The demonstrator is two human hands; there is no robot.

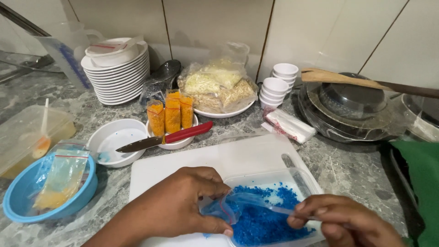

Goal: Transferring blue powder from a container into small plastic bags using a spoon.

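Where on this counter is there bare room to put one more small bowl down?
Free: the white plastic cutting board, between the red-handled knife and the clear tub of blue granules; the grey stone counter right of the board. Crowded: the back row by the stacked white plates and small white cups.

We read this as a kitchen, likely a home one. Grey marble-look counter (347, 169) backed by pale wall tiles (219, 23). Upper left: stack of white plates (120, 75) beside a clear measuring jug (68, 50). Centre: white cutting board (206, 164) and a red-handled knife (164, 138) across a small bowl. Upper right: stacked small white cups (278, 84), nested pots and lids (352, 107) with a wooden spatula (338, 77) on top.
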